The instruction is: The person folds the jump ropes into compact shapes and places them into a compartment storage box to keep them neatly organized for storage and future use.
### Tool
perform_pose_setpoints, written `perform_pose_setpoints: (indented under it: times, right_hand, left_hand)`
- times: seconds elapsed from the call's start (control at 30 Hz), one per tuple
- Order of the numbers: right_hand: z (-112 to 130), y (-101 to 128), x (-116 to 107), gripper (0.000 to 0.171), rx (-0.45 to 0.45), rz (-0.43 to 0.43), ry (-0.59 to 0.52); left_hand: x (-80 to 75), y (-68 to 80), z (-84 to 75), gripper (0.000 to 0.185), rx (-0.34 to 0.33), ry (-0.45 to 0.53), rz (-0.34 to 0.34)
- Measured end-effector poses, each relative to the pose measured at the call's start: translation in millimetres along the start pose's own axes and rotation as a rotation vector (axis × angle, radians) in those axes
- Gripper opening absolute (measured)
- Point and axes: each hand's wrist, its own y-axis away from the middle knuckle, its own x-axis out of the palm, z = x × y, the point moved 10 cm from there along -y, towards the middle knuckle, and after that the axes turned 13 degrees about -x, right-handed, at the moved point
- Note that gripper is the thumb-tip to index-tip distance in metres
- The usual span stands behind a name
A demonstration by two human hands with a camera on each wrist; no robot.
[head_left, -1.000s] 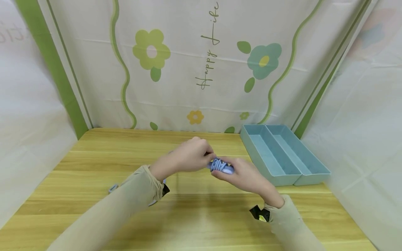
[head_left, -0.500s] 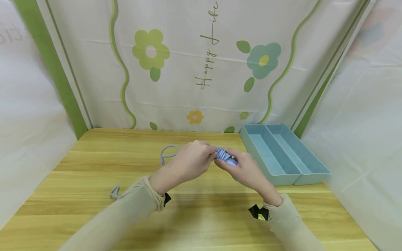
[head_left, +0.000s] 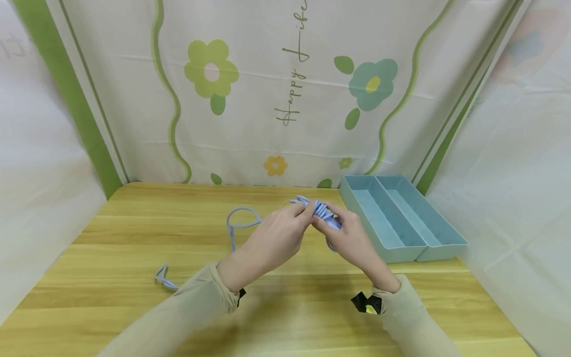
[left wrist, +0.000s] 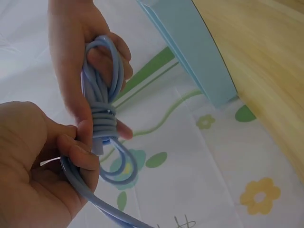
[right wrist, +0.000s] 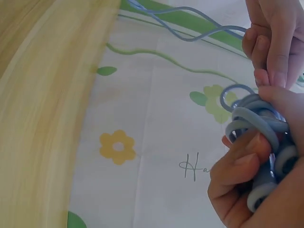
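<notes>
A light-blue cord, gathered into a bundle (head_left: 324,213), is held between both hands above the table. My right hand (head_left: 352,240) grips the bundle, its fingers curled round the coils in the right wrist view. Several tight turns (left wrist: 103,118) wrap its middle, and loops stick out at both ends in the left wrist view. My left hand (head_left: 276,233) pinches the cord right beside these turns, thumb against fingers. From the left hand a doubled loose length (left wrist: 111,211) trails off. Its far end (head_left: 164,277) lies on the table, partly hidden by the left sleeve.
Two light-blue open trays (head_left: 403,248) stand side by side at the table's back right. A white curtain with printed flowers (head_left: 250,134) hangs behind the wooden table (head_left: 134,238) and along both sides.
Both hands have moved up slightly, the left also to the right. The bundle has turned, and loops now show beyond the left fingers. More of the loose cord has come into view at the left.
</notes>
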Motion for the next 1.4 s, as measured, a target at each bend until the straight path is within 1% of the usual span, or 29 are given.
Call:
perform_pose_setpoints:
  times: [0.1, 0.2, 0.27, 0.37, 0.5, 0.57, 0.63, 0.73, 0.83, 0.9, 1.07, 1.17, 1.3, 1.4]
  right_hand:
    - [3.3, -0.8, -4.6, 0.037, -0.009, -0.045, -0.050]
    - [3.8, -0.5, -7.2, 0.034, -0.003, -0.070, -0.092]
    - [3.0, -0.4, -7.6, 0.034, 0.011, -0.074, -0.108]
    - [2.0, -0.4, -6.8, 0.034, 0.034, -0.071, -0.128]
    - [-3.1, 0.5, -2.1, 0.031, 0.072, -0.057, -0.190]
    - [-4.7, 0.4, -0.5, 0.030, 0.088, -0.065, -0.247]
    - [-6.0, 0.5, -0.5, 0.029, 0.099, -0.082, -0.300]
    - [-5.5, 0.3, -2.1, 0.029, 0.103, -0.113, -0.378]
    - [-4.0, 0.7, -2.3, 0.031, 0.103, -0.125, -0.434]
    - [-3.6, 1.0, -2.1, 0.031, 0.107, -0.133, -0.466]
    - [-5.4, 1.4, -1.8, 0.029, 0.121, -0.158, -0.507]
    - [-6.4, 0.7, -1.4, 0.029, 0.116, -0.166, -0.528]
    - [-5.9, 0.4, -0.3, 0.029, 0.106, -0.153, -0.559]
    - [-3.6, 0.5, 1.3, 0.029, 0.092, -0.114, -0.576]
  left_hand:
    - [-4.7, 3.8, -3.3, 0.042, 0.016, 0.028, -0.040]
    - [-8.9, 6.4, -4.9, 0.044, 0.028, 0.064, -0.091]
    - [-12.4, 8.0, -3.3, 0.044, 0.031, 0.105, -0.131]
    - [-17.7, 10.4, 3.0, 0.041, 0.026, 0.196, -0.178]
    - [-19.3, 14.2, 13.9, 0.036, -0.008, 0.344, -0.210]
    - [-18.9, 16.7, 17.1, 0.034, -0.022, 0.394, -0.226]
    - [-18.2, 19.0, 18.3, 0.032, -0.037, 0.422, -0.238]
    - [-16.4, 20.7, 18.8, 0.029, -0.060, 0.432, -0.251]
    - [-13.8, 20.3, 19.7, 0.029, -0.081, 0.450, -0.247]
    - [-12.0, 19.5, 20.7, 0.029, -0.089, 0.477, -0.232]
    - [-5.2, 17.5, 25.6, 0.029, -0.099, 0.567, -0.161]
    - [-0.5, 16.6, 28.9, 0.028, -0.104, 0.594, -0.122]
    - [4.3, 16.1, 31.8, 0.024, -0.100, 0.625, -0.091]
    - [9.5, 16.3, 35.4, 0.023, -0.100, 0.687, -0.051]
